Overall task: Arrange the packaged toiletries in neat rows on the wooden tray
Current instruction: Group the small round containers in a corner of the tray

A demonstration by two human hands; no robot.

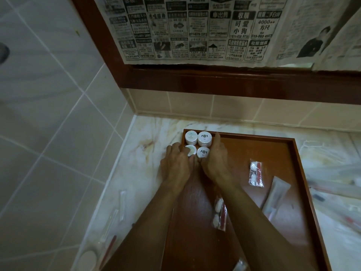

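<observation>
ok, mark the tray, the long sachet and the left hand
tray (254,138), head view, bare far rim.
long sachet (276,193), head view, middle of the wrapper.
left hand (176,162), head view, back of the hand.

Tray (293,151) centre bare; round tubs (198,144) fill far-left corner; sachets (256,174) right.
</observation>
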